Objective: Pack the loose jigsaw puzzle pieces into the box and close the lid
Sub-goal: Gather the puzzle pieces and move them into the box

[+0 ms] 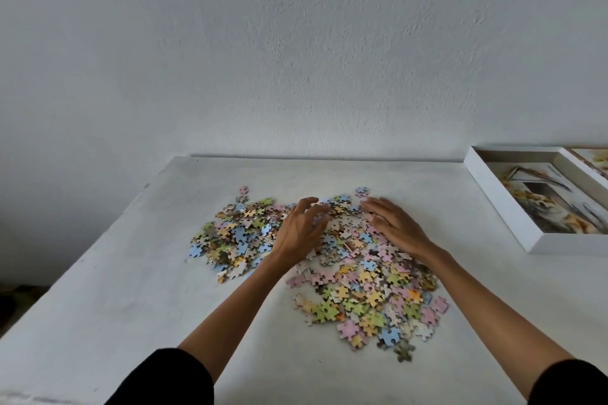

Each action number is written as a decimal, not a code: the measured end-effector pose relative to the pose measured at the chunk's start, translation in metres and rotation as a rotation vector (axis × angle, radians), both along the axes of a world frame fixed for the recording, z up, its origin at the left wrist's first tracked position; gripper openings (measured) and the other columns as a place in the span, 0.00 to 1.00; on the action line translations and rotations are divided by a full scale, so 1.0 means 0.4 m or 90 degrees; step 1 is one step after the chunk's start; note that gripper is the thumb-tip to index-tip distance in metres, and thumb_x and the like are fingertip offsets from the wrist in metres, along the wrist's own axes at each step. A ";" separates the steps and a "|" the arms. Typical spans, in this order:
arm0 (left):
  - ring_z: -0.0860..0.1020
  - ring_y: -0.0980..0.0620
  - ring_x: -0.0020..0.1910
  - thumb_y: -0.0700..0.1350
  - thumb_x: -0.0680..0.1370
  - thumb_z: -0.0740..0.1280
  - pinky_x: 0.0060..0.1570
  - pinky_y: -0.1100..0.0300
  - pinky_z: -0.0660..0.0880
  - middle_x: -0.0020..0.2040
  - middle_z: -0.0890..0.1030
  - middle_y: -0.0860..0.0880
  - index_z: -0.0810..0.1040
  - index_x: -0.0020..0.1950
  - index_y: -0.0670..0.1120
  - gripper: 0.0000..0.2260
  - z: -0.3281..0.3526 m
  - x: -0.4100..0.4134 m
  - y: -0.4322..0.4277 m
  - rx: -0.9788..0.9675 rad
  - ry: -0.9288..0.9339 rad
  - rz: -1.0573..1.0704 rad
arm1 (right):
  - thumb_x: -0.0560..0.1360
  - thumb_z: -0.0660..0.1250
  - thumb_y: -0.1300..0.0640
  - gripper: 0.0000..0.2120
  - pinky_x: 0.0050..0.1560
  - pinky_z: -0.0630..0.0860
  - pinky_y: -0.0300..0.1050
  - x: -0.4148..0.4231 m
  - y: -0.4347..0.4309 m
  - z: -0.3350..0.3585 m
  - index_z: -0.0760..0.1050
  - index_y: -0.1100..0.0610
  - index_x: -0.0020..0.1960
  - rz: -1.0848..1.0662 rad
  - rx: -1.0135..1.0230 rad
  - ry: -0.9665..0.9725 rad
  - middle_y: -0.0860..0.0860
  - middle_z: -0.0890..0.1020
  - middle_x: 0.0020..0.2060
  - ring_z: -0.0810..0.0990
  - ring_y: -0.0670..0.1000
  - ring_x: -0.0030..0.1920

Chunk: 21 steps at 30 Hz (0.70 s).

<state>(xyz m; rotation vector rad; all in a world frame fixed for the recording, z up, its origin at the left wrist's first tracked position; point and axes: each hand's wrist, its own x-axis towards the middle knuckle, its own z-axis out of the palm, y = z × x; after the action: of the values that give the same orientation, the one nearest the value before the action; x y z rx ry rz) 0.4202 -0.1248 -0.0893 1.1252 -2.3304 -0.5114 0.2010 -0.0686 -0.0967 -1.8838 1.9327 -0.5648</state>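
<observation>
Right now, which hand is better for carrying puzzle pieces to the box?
Probably the right hand. The open box lies to the right, nearer that hand; the left hand is farther off, over the pieces.

Seemingly a home: white table (131,273) against a rough plastered wall (296,43).

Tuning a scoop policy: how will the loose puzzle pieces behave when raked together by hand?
Probably light and stiff: the puzzle pieces look thin and flat, in a shallow heap. Likely to slide on the smooth white table and scatter, not roll. Strays at the edges may slip past the left hand and right hand.
</observation>
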 end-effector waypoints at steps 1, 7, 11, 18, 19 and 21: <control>0.74 0.47 0.60 0.51 0.80 0.57 0.58 0.51 0.73 0.66 0.72 0.45 0.75 0.61 0.47 0.15 0.014 0.016 -0.004 0.000 0.060 0.008 | 0.79 0.48 0.45 0.22 0.73 0.52 0.56 -0.003 0.002 0.002 0.58 0.47 0.72 -0.019 -0.017 -0.063 0.49 0.58 0.74 0.55 0.52 0.75; 0.75 0.51 0.57 0.50 0.79 0.59 0.54 0.56 0.72 0.58 0.79 0.47 0.79 0.55 0.45 0.14 0.057 0.235 -0.053 -0.020 0.222 0.133 | 0.79 0.54 0.50 0.18 0.70 0.61 0.58 -0.002 0.005 0.005 0.63 0.44 0.68 -0.042 -0.059 -0.182 0.50 0.65 0.71 0.63 0.54 0.71; 0.71 0.46 0.66 0.51 0.80 0.56 0.62 0.53 0.67 0.66 0.74 0.45 0.74 0.63 0.47 0.16 0.011 0.401 -0.106 0.045 0.103 0.271 | 0.78 0.55 0.49 0.17 0.69 0.61 0.55 0.003 0.006 0.009 0.64 0.42 0.67 -0.049 -0.071 -0.209 0.49 0.67 0.70 0.65 0.53 0.70; 0.41 0.51 0.76 0.62 0.78 0.36 0.74 0.53 0.41 0.77 0.43 0.49 0.41 0.74 0.50 0.28 -0.037 0.380 -0.097 0.106 -0.246 0.172 | 0.78 0.55 0.48 0.18 0.68 0.63 0.56 0.007 0.010 0.012 0.65 0.44 0.68 -0.065 -0.070 -0.178 0.50 0.69 0.69 0.66 0.54 0.69; 0.41 0.52 0.76 0.59 0.80 0.40 0.74 0.54 0.41 0.77 0.44 0.49 0.42 0.74 0.51 0.25 -0.036 0.360 -0.093 0.118 -0.222 0.165 | 0.78 0.55 0.48 0.19 0.67 0.64 0.56 0.009 0.009 0.011 0.65 0.45 0.68 -0.064 -0.069 -0.165 0.50 0.69 0.69 0.66 0.53 0.69; 0.43 0.54 0.76 0.57 0.80 0.43 0.74 0.56 0.41 0.77 0.46 0.50 0.45 0.75 0.51 0.25 -0.039 0.320 -0.077 0.114 -0.191 0.129 | 0.78 0.56 0.49 0.18 0.67 0.65 0.55 0.014 0.011 0.006 0.66 0.47 0.68 -0.060 -0.068 -0.142 0.51 0.69 0.69 0.67 0.53 0.69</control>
<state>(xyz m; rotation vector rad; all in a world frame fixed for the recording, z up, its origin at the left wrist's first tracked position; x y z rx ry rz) 0.5482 -0.1557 -0.1050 1.5998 -2.4170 -0.5138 0.2065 -0.0643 -0.0944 -1.7150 1.8841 -0.8828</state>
